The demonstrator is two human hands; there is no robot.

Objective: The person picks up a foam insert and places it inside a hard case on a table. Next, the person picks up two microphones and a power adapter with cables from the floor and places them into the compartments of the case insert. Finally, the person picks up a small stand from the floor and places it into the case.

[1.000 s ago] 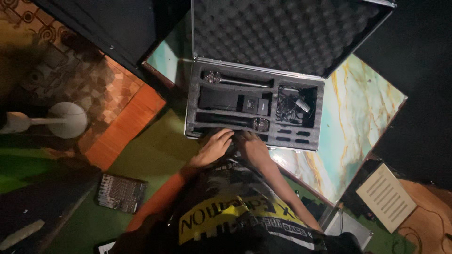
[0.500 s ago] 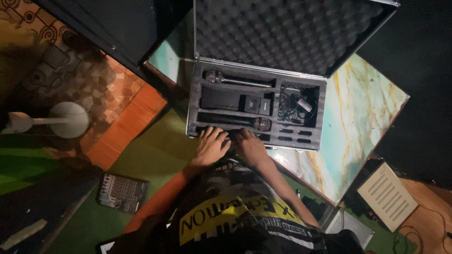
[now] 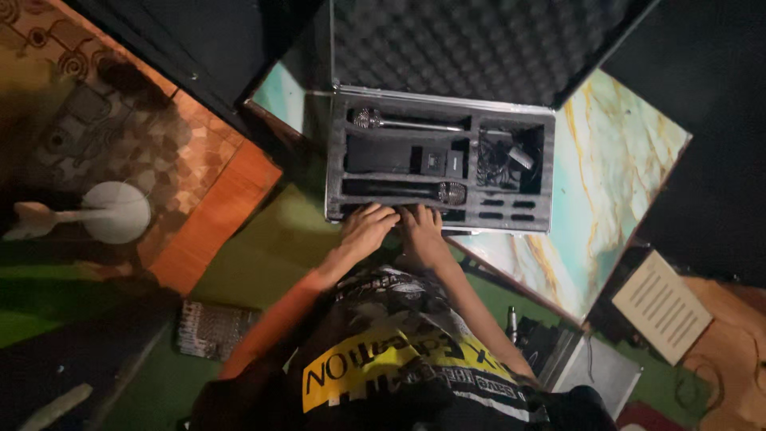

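Note:
An open metal-edged case point(image 3: 542, 172) with black foam sits on a marble-patterned table point(image 3: 614, 183). In its slots lie one microphone point(image 3: 403, 122) at the far side, a second microphone point(image 3: 423, 192) nearer me, a black receiver box point(image 3: 399, 156) between them, and a compartment of cables point(image 3: 507, 156) at the right. My left hand point(image 3: 367, 229) and my right hand point(image 3: 423, 233) lie side by side on the case's near rim, fingers spread over the foam just below the nearer microphone. Neither hand holds anything.
The case's raised lid point(image 3: 463, 40) shows egg-crate foam. A white round-based stand point(image 3: 112, 211) lies on the floor at left beside a patterned orange rug point(image 3: 215, 211). A small mixer point(image 3: 211, 329) rests on green flooring. A sheet of paper point(image 3: 661, 306) lies at lower right.
The view has drifted slightly, so the case sits a little higher in the picture. Both hands stay on the case's near rim.

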